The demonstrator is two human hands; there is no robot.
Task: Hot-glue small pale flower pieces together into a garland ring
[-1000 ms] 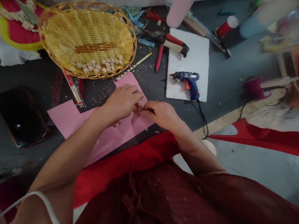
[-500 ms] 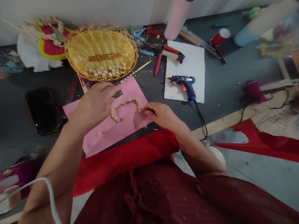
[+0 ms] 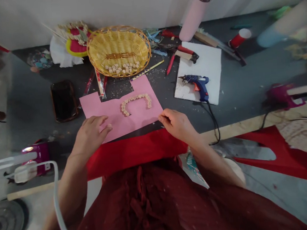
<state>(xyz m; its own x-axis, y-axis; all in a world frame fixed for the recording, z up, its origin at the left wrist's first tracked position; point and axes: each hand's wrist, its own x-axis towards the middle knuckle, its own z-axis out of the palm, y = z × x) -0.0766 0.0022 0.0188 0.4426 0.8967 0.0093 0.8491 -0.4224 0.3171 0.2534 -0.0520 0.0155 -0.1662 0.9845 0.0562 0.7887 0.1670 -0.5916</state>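
Has red cloth (image 3: 135, 153) at the near side. Holds left hand (image 3: 91, 136) over the paper's (image 3: 120, 128) left part, thumb and fingers wide apart. Rests right hand (image 3: 177, 125) at the right corner, fingertips narrow; cannot tell whether pinching the edge. Has 1 pale arch (image 3: 137, 96) lying on the paper; glue gun (image 3: 203, 90) to the right, basket (image 3: 118, 43) beyond.

- Dark phone (image 3: 64, 100), flat on tabletop (image 3: 236, 83), left side
- Pink bottle (image 3: 195, 14), by wall (image 3: 123, 7)
- Red roll (image 3: 239, 39), white end, right of bottle
- Purple device (image 3: 281, 96), far right, near tabletop edge
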